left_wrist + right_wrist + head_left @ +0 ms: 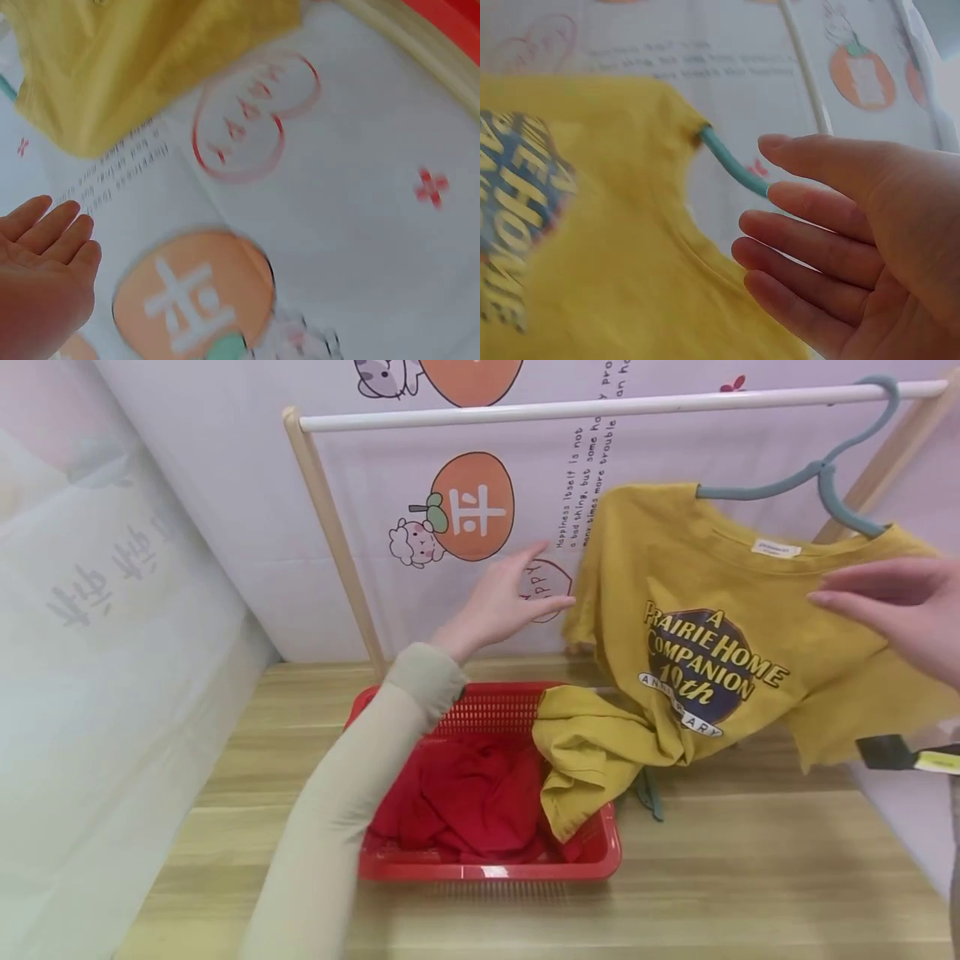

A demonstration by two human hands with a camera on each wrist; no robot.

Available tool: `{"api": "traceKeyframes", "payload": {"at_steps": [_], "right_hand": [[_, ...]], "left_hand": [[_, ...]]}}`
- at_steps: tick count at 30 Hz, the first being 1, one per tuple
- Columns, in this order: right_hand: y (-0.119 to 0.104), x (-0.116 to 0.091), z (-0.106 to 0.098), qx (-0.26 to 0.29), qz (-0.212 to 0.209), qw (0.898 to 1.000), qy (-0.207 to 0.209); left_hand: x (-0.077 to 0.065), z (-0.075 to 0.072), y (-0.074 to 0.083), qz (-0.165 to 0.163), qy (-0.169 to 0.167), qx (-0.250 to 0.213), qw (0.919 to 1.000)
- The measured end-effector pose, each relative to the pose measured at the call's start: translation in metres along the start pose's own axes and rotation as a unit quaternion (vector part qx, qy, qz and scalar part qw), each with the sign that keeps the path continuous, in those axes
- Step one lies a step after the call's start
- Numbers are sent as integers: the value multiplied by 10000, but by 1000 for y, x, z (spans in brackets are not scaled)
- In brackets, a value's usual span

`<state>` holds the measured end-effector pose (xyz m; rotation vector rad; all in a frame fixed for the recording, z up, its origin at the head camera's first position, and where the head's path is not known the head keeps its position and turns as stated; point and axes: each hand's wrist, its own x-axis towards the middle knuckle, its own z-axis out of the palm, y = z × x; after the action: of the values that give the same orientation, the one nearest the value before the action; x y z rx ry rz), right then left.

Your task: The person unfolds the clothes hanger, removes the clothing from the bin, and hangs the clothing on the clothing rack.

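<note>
A mustard-yellow T-shirt (795, 602) with a dark printed logo hangs on a blue-green hanger (825, 468), its hook over the white rail (570, 412). Its lower part bunches down over the basket's right side. My left hand (498, 606) is raised beside the sleeve at the left, thumb and fingers spread with nothing between them. Near the other shoulder is my right hand (900, 610). In the right wrist view its fingers (810, 244) extend loosely beside the neckline and hanger, holding nothing.
Below the rail, a red plastic basket (491, 872) holds crumpled red cloth (480, 793). Part of another blue-green hanger (651, 793) lies right of it on the wood-grain surface (750, 860). Wooden posts (333, 535) support the rail in front of a printed white backdrop (390, 627).
</note>
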<state>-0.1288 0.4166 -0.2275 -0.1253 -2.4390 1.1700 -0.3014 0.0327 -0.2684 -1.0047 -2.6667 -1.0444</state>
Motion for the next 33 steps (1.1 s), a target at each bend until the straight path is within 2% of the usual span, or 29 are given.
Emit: {"api": "traceKeyframes", "payload": {"at_steps": [3,6,11,16,22,29,33], "right_hand": [[-10,-10,19,-697,20,9967,-405],[-13,-17,38,-1359,-119,9878,-751],[-8,-20,72,-1705,-608,9749,-1293],[0,-22,102,-1788,-944,9628,-1794],[13,-26,138,-1571,-1233,9504,-2385],[33,-31,166,-1530,-1308,9383,-2810],[44,-30,174,-1677,-1302,9347,-2852]], "left_hand": [[-22,-19,-15,-11,170,100,9998],[-46,-36,-31,-43,278,318,9991],[-92,-60,-58,-278,256,671,9970],[-138,-71,-81,-345,146,1079,9935],[-195,-67,-100,-530,-223,1633,9849],[-260,-40,-114,-646,-586,2075,9743],[-288,-27,-117,-720,-804,2232,9688]]}}
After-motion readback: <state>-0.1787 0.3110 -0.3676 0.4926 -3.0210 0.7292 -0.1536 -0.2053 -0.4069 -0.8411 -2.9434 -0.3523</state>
